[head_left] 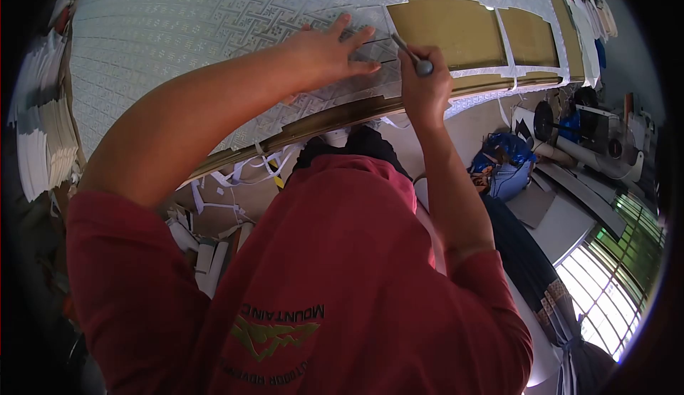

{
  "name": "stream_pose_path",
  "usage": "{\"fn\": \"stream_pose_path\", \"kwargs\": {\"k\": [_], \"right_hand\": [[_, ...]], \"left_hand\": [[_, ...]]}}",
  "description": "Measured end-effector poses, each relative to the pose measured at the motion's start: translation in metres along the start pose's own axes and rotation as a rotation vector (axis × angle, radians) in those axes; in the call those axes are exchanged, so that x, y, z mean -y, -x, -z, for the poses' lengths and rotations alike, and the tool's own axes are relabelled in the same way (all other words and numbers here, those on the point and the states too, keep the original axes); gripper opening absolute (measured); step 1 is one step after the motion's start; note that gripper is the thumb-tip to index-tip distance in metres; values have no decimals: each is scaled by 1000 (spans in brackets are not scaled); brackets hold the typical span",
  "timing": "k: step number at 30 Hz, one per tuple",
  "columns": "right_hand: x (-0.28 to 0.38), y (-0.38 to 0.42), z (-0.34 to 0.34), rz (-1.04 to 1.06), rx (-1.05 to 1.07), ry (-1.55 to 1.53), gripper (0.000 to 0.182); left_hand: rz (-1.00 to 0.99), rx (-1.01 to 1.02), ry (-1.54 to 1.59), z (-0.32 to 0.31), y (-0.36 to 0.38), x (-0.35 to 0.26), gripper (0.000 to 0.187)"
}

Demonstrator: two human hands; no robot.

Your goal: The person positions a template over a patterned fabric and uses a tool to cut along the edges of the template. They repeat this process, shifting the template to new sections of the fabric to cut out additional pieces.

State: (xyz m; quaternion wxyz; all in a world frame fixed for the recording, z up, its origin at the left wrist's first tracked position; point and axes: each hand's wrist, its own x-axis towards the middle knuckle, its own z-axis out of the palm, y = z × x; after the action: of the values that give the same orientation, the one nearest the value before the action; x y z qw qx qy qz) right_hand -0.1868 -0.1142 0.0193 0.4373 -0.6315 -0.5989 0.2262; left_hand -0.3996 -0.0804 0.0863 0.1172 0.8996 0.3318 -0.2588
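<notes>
One round-ended tool (425, 68), one patterned sheet (164, 24), one red shirt (335, 231), one barred window (595, 270)

Flat patterned sheet (185, 28), tilted grey-knobbed tool (424, 67)

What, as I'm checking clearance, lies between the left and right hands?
The head view shows pale patterned sheet with two thin dark lines, and the tip of the tool held in the right hand.

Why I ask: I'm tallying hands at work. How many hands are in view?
2. The left hand is spread over the patterned sheet; the right hand, to its right, grips a grey tool. No others show.
</notes>
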Motion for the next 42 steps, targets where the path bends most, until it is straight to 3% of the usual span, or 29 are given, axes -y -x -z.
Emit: {"fn": "stream_pose_path", "kwargs": {"k": [4, 16, 19, 21, 22, 24, 25, 26, 27, 28, 29, 31, 33, 42], "right_hand": [[1, -40, -29, 18, 13, 12, 18], [-18, -47, -37, 70, 1, -89, 21], [-26, -54, -32, 91, 58, -73, 19], [-49, -72, -29, 28, 208, -187, 18], [-48, -81, -24, 34, 226, -199, 18], [-45, -104, -9, -20, 446, -356, 16], [-37, -118, -2, -56, 560, -363, 16], [-35, -136, 2, -59, 574, -382, 16], [-37, -154, 5, -18, 732, -346, 16], [-33, -169, 7, 27, 888, -311, 15], [-29, -184, 7, 21, 899, -334, 15], [-19, -212, 5, 117, 1211, -145, 9], [-20, -224, -2, 196, 1235, -170, 9], [-31, -221, -37, 400, 1278, -236, 14]], "left_hand": [[-6, -26, -4, -5, -2, 2, 142], [-8, -123, 9, -6, 3, 1, 139], [9, -76, 18, -8, 1, 0, 125], [8, -157, 30, -18, -2, 2, 100], [28, -151, 37, -16, -1, 2, 100], [21, -99, -13, -11, -1, 0, 129], [36, -82, -2, -14, -3, -1, 129], [39, -110, 26, -19, -5, 0, 116], [36, -135, 50, -21, -8, 0, 103], [44, -113, 52, -20, -9, 0, 103], [48, -111, 21, -19, -9, -1, 94], [65, -85, -4, -24, -10, 0, 85], [40, -264, -13, -37, -12, 1, 68], [99, -21, -59, -12, -11, -3, 66]]}}
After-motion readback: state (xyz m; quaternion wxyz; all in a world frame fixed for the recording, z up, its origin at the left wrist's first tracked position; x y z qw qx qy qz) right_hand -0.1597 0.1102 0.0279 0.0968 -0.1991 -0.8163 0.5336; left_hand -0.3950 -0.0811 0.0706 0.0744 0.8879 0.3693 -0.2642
